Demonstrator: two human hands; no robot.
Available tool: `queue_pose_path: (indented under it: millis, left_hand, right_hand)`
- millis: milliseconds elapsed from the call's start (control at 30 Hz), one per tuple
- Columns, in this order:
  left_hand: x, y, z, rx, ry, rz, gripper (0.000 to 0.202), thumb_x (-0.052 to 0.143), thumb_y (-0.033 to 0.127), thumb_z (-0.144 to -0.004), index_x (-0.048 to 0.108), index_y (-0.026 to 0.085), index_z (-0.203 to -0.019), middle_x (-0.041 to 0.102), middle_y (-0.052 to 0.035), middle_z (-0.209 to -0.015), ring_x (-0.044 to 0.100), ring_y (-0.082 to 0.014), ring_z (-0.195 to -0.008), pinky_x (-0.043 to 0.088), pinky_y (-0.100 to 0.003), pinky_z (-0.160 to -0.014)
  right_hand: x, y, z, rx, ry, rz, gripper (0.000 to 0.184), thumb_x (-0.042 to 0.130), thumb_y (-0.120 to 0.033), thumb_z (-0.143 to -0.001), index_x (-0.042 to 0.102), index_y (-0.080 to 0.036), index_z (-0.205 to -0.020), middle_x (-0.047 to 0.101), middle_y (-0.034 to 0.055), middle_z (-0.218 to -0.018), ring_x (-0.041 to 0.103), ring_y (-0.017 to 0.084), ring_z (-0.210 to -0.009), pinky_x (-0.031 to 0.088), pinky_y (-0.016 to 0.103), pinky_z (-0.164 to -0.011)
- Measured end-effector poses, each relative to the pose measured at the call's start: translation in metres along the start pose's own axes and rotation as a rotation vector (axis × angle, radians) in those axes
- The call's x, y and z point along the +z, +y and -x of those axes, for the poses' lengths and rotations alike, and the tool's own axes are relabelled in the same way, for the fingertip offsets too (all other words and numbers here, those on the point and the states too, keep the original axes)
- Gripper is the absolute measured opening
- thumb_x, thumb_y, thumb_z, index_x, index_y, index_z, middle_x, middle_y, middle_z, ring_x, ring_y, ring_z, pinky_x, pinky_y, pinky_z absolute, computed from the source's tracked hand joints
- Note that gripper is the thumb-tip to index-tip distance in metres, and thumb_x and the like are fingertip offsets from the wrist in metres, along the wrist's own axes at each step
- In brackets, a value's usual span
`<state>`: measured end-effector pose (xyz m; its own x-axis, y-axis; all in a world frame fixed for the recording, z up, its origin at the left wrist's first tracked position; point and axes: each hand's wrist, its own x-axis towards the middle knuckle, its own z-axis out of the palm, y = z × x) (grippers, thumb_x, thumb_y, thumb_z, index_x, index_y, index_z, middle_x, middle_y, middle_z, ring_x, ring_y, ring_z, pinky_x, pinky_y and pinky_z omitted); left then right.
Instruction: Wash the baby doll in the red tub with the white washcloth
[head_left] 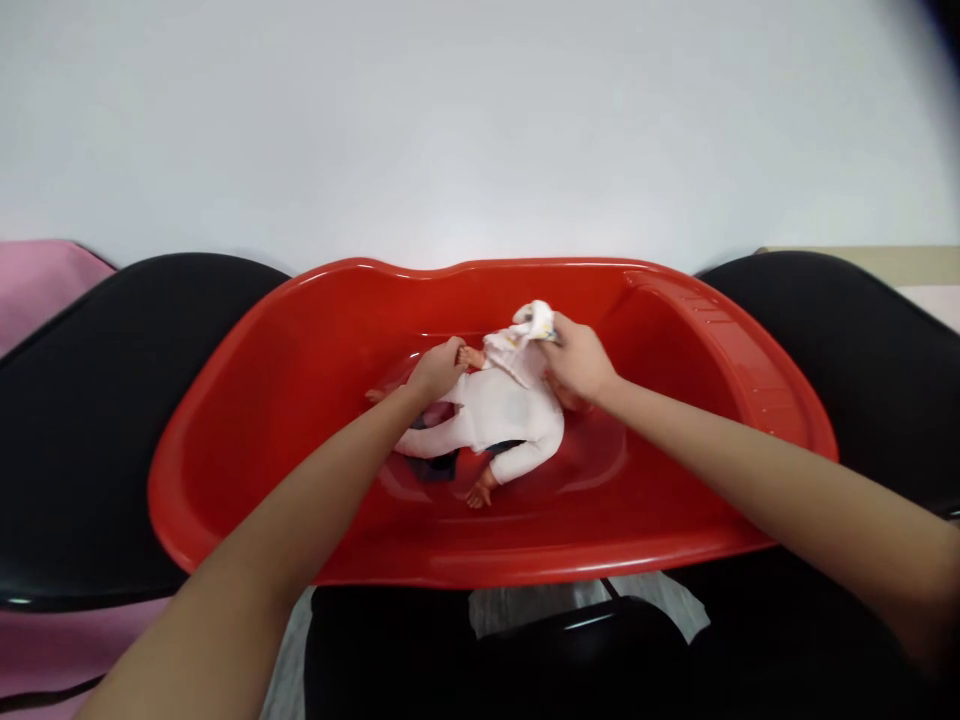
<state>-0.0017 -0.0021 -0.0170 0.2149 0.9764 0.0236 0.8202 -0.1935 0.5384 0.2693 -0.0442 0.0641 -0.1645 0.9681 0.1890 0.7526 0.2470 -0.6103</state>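
Note:
A doll point(510, 415) with a white cloth body and plastic hands and feet lies in a red baby bathtub point(247, 400). My left hand point(436, 370) is closed at one of the doll's small hands, its fingertips pinching there. Bunched over the doll's upper side is a white cloth point(517, 345) with small coloured prints, which looks like a doll's garment. My right hand point(581, 360) grips the raised end of that cloth. Behind my right hand the doll's head is mostly hidden. Something dark point(439, 465) lies under the doll's legs.
The tub rests across black chairs, one point(97, 430) at the left and one point(817, 350) at the right. A white wall point(480, 130) rises right behind it. Pink material point(45, 285) shows at the far left. The tub's right end has a ribbed ledge point(720, 320).

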Motion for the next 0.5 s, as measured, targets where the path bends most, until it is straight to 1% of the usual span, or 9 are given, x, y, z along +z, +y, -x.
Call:
queue_pose_path:
  millis: [67, 133, 167, 233, 267, 300, 367, 433, 500]
  left_hand:
    - [0.002, -0.003, 0.000, -0.038, 0.023, 0.019, 0.016, 0.060, 0.027, -0.104, 0.068, 0.021, -0.116, 0.080, -0.0131, -0.117, 0.074, -0.0300, -0.109, 0.054, -0.039, -0.094]
    - [0.004, -0.003, 0.000, -0.073, 0.034, 0.062, 0.016, 0.057, 0.026, -0.104, 0.067, 0.020, -0.115, 0.080, -0.0131, -0.118, 0.074, -0.0297, -0.110, 0.054, -0.040, -0.096]
    - [0.005, -0.002, 0.001, -0.085, 0.032, 0.095, 0.015, 0.056, 0.025, -0.105, 0.067, 0.020, -0.114, 0.080, -0.0131, -0.119, 0.074, -0.0291, -0.110, 0.054, -0.040, -0.097]
    - [0.007, 0.000, 0.001, -0.118, 0.011, 0.155, 0.014, 0.053, 0.024, -0.106, 0.066, 0.021, -0.112, 0.080, -0.0128, -0.120, 0.073, -0.0273, -0.110, 0.054, -0.039, -0.098]
    - [0.008, 0.000, 0.001, -0.145, -0.002, 0.181, 0.014, 0.052, 0.024, -0.107, 0.065, 0.021, -0.111, 0.080, -0.0122, -0.120, 0.073, -0.0263, -0.109, 0.054, -0.038, -0.097]
    - [0.009, 0.000, 0.001, -0.171, -0.014, 0.207, 0.013, 0.052, 0.025, -0.108, 0.065, 0.021, -0.110, 0.079, -0.0116, -0.120, 0.072, -0.0252, -0.108, 0.053, -0.037, -0.095]
    - [0.011, -0.002, 0.000, -0.215, -0.024, 0.254, 0.010, 0.056, 0.025, -0.106, 0.064, 0.021, -0.108, 0.078, -0.0100, -0.118, 0.070, -0.0231, -0.102, 0.053, -0.035, -0.090]
    - [0.013, -0.005, -0.001, -0.232, -0.028, 0.292, 0.007, 0.061, 0.024, -0.102, 0.065, 0.020, -0.107, 0.077, -0.0082, -0.113, 0.068, -0.0214, -0.098, 0.051, -0.032, -0.086]
    - [0.014, -0.008, -0.003, -0.252, -0.037, 0.334, 0.006, 0.065, 0.024, -0.100, 0.065, 0.020, -0.105, 0.075, -0.0063, -0.105, 0.066, -0.0204, -0.093, 0.050, -0.032, -0.082]
  right_hand:
    - [-0.038, 0.018, 0.023, 0.028, 0.122, -0.076, 0.041, 0.059, -0.036, -0.101, 0.072, -0.024, -0.139, 0.082, 0.0086, -0.125, 0.076, 0.029, -0.108, 0.060, 0.041, -0.094]
    - [-0.082, 0.037, 0.045, 0.063, 0.253, -0.065, 0.045, 0.067, -0.040, -0.097, 0.073, -0.024, -0.138, 0.081, 0.0095, -0.127, 0.076, 0.031, -0.112, 0.061, 0.045, -0.096]
    - [-0.104, 0.045, 0.055, 0.099, 0.324, -0.039, 0.046, 0.071, -0.043, -0.094, 0.074, -0.025, -0.137, 0.081, 0.0099, -0.127, 0.076, 0.032, -0.112, 0.061, 0.047, -0.097]
    - [-0.146, 0.061, 0.074, 0.215, 0.453, 0.041, 0.050, 0.078, -0.048, -0.089, 0.075, -0.027, -0.134, 0.080, 0.0107, -0.128, 0.076, 0.033, -0.110, 0.060, 0.048, -0.095]
    - [-0.165, 0.068, 0.082, 0.282, 0.495, 0.077, 0.052, 0.082, -0.049, -0.086, 0.075, -0.027, -0.134, 0.080, 0.0117, -0.128, 0.076, 0.033, -0.110, 0.060, 0.049, -0.094]
    - [-0.181, 0.077, 0.088, 0.350, 0.501, 0.106, 0.054, 0.085, -0.050, -0.085, 0.076, -0.027, -0.133, 0.080, 0.0126, -0.127, 0.076, 0.033, -0.108, 0.059, 0.049, -0.093]
    - [-0.204, 0.096, 0.098, 0.453, 0.442, 0.071, 0.053, 0.087, -0.051, -0.086, 0.076, -0.027, -0.131, 0.082, 0.0137, -0.122, 0.077, 0.031, -0.103, 0.059, 0.047, -0.090]
    - [-0.214, 0.117, 0.102, 0.503, 0.336, -0.066, 0.045, 0.087, -0.046, -0.090, 0.077, -0.026, -0.129, 0.082, 0.0142, -0.121, 0.078, 0.028, -0.099, 0.060, 0.043, -0.088]
    - [-0.217, 0.137, 0.100, 0.525, 0.277, -0.186, 0.044, 0.086, -0.033, -0.091, 0.076, -0.024, -0.133, 0.082, 0.0150, -0.125, 0.078, 0.025, -0.103, 0.060, 0.037, -0.089]
